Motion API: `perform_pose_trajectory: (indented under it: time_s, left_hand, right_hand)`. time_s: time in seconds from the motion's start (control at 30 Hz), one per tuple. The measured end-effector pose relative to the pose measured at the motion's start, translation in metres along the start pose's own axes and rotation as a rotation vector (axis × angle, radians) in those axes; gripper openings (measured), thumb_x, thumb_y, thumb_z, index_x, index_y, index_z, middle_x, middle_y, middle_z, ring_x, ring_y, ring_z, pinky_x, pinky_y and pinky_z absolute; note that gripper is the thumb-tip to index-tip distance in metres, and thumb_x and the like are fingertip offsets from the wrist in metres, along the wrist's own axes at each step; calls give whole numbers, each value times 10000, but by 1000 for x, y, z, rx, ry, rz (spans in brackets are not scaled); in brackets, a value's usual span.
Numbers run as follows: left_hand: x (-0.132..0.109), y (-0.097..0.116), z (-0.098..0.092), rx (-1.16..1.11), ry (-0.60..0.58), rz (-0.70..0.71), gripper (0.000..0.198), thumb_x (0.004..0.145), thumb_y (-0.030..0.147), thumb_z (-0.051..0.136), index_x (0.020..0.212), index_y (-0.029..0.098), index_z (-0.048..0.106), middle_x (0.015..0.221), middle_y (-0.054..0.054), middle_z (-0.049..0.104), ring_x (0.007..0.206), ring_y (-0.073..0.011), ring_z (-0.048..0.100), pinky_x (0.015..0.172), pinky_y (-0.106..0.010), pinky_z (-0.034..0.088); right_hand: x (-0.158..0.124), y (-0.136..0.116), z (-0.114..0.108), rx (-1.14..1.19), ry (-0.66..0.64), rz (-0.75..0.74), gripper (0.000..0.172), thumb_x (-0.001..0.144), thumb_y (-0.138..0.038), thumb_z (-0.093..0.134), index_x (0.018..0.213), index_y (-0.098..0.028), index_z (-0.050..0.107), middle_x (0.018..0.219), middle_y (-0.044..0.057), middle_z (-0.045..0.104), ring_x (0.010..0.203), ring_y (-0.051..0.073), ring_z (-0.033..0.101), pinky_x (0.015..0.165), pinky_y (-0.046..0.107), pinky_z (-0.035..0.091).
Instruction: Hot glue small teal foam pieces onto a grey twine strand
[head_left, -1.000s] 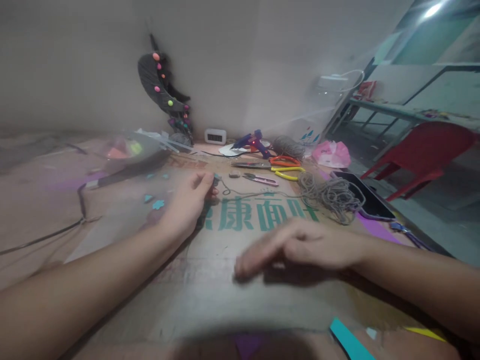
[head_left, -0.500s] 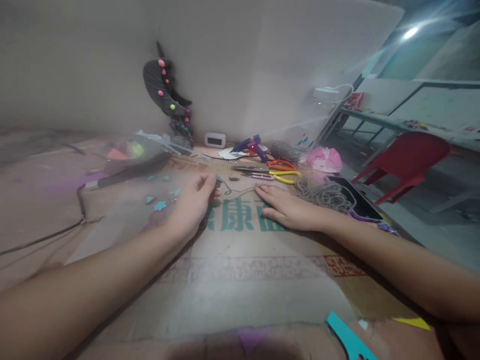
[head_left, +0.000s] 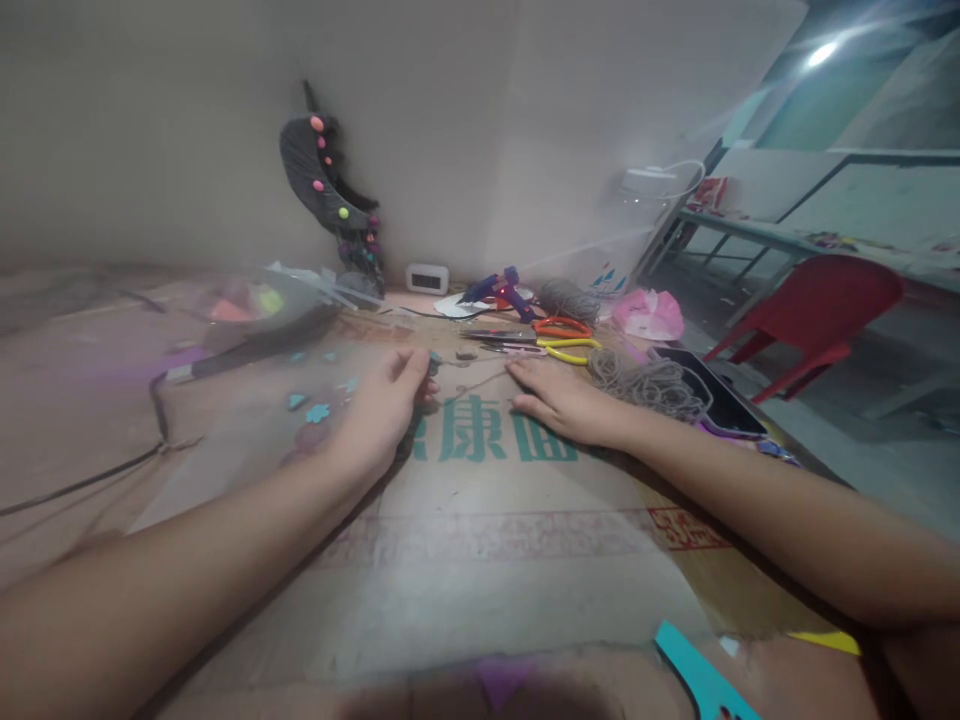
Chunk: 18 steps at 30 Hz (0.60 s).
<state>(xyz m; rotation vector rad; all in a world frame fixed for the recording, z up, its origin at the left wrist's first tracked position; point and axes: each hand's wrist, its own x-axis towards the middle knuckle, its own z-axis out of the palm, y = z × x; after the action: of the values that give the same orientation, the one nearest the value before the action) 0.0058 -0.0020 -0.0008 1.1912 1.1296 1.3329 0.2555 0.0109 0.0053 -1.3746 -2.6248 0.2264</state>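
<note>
My left hand [head_left: 390, 400] is closed, thumb on top, around a small dark grey-teal piece [head_left: 434, 363] at its fingertips. What exactly that piece is cannot be made out. Thin grey yarn [head_left: 480, 383] runs across the cardboard [head_left: 480, 590] between my two hands. Flat and outstretched, my right hand [head_left: 562, 400] lies on the board, its fingertips at the yarn's other end. Beside my right wrist is a loose heap of grey yarn [head_left: 649, 385]. Beyond the hands lie yellow-handled scissors [head_left: 570, 350] and a small grey bit [head_left: 466, 355].
Orange-handled scissors [head_left: 562, 328], a blue glue gun [head_left: 501, 290] and a white clock [head_left: 427, 279] are near the wall. A dark crescent with pompoms [head_left: 307, 175] leans there. A phone [head_left: 712, 390] lies at right, teal foam flowers [head_left: 317, 413] at left, a teal cutout [head_left: 701, 670] in front.
The yarn between my hands has shifted from a wavy line to a straighter slant. My right hand has moved slightly left, and the left hand keeps its pinch.
</note>
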Motion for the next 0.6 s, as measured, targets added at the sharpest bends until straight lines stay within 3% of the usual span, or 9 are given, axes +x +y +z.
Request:
perform_pose_trajectory:
  time_s: [0.07, 0.17, 0.27, 0.33, 0.37, 0.43, 0.47, 0.53, 0.6]
  left_hand:
    - [0, 0, 0, -3, -5, 1, 239, 881, 400, 598, 820, 172, 567, 655, 15, 577, 588, -108, 544, 581, -212, 447]
    - [0, -1, 0, 13, -10, 19, 259, 869, 424, 609, 822, 171, 577, 666, 13, 589, 605, -111, 550, 594, -213, 443]
    - [0, -2, 0, 27, -5, 30, 267, 864, 426, 610, 809, 166, 577, 683, 7, 597, 624, -110, 549, 613, -213, 439]
    - [0, -1, 0, 32, -1, 23, 267, 869, 423, 603, 807, 165, 572, 681, 9, 593, 617, -107, 542, 611, -213, 434]
    - [-1, -1, -1, 35, 0, 20, 266, 871, 422, 599, 808, 165, 570, 677, 10, 591, 613, -106, 540, 607, -212, 431]
    - [-1, 0, -1, 38, -2, 13, 263, 876, 422, 591, 810, 168, 568, 672, 11, 591, 609, -108, 541, 602, -214, 430]
    - [-1, 0, -1, 39, -4, 9, 260, 877, 421, 590, 812, 170, 568, 671, 10, 592, 610, -110, 543, 602, -216, 432]
    - [-1, 0, -1, 39, -7, 5, 255, 876, 421, 592, 815, 175, 566, 663, 13, 588, 607, -114, 544, 602, -221, 434]
    - [-1, 0, -1, 42, -13, 5, 254, 876, 424, 590, 817, 178, 565, 657, 15, 586, 604, -116, 542, 606, -226, 436]
  right_hand:
    - [5, 0, 3, -65, -3, 48, 681, 983, -492, 389, 1485, -32, 388, 1552, 238, 344, 1471, 332, 286, 1200, 541, 234]
    - [-4, -23, -2, -28, -77, -20, 757, 960, -533, 434, 1497, -7, 351, 1565, 263, 294, 1484, 349, 237, 1198, 552, 224]
    - [-26, -62, -17, 214, -235, -332, 791, 922, -575, 510, 1506, -63, 362, 1587, 211, 280, 1499, 308, 197, 1224, 480, 191]
    - [-37, -77, -28, 454, -459, -545, 550, 1006, -473, 398, 1434, -143, 500, 1505, 121, 473, 1452, 209, 343, 1198, 347, 286]
    - [-40, -78, -32, 534, -489, -537, 502, 1039, -427, 308, 1398, -168, 542, 1439, 93, 557, 1397, 169, 437, 1159, 306, 352]
    - [-40, -68, -35, 549, -356, -404, 490, 1052, -386, 260, 1354, -178, 584, 1364, 81, 627, 1308, 156, 545, 1103, 299, 428]
    - [-37, -59, -33, 473, -258, -322, 464, 1039, -391, 327, 1361, -173, 579, 1403, 96, 590, 1320, 186, 535, 1113, 339, 425]
    - [-31, -39, -26, 233, -99, -193, 504, 990, -402, 460, 1417, -140, 519, 1490, 146, 480, 1389, 263, 450, 1155, 453, 370]
    - [-27, -24, -18, 62, -58, -143, 603, 961, -431, 508, 1458, -94, 457, 1538, 188, 385, 1435, 304, 368, 1183, 506, 310]
